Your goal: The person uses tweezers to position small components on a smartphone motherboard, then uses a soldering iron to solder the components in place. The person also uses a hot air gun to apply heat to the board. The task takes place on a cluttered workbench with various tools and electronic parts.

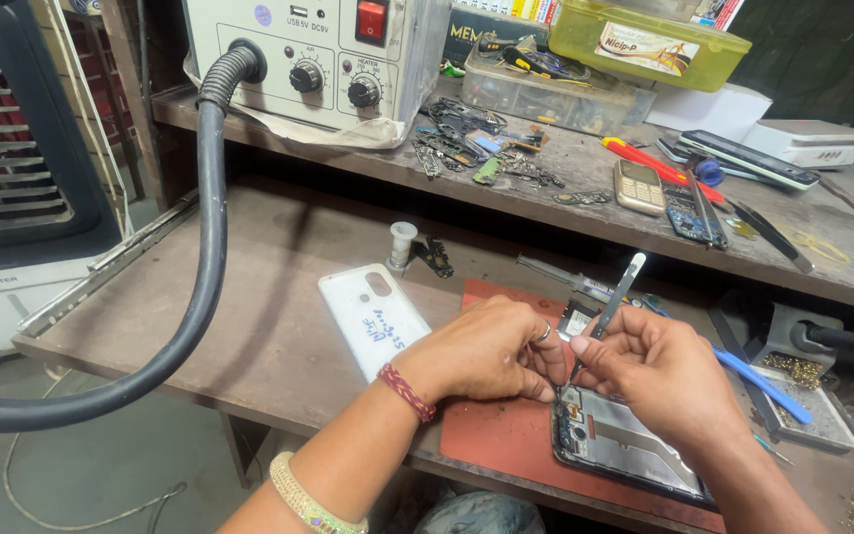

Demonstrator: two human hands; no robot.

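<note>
An opened phone [635,450] lies face down on a red mat [496,435] at the bench's near edge, its back cover off. My right hand [659,371] grips a slim grey tool with a white top [613,302], tip down at the phone's upper left corner. My left hand [491,351], with a ring and a red thread wristband, pinches at that same corner next to the tool tip. A white phone back cover [373,316] rests on the bench just left of my left hand.
A hot-air station [318,59] stands on the upper shelf, its black hose [212,227] looping down left. The shelf carries loose phone parts [476,148], a keypad phone [639,186], screwdrivers and plastic boxes. A blue tool [763,381] and a soldering stand [803,341] lie right.
</note>
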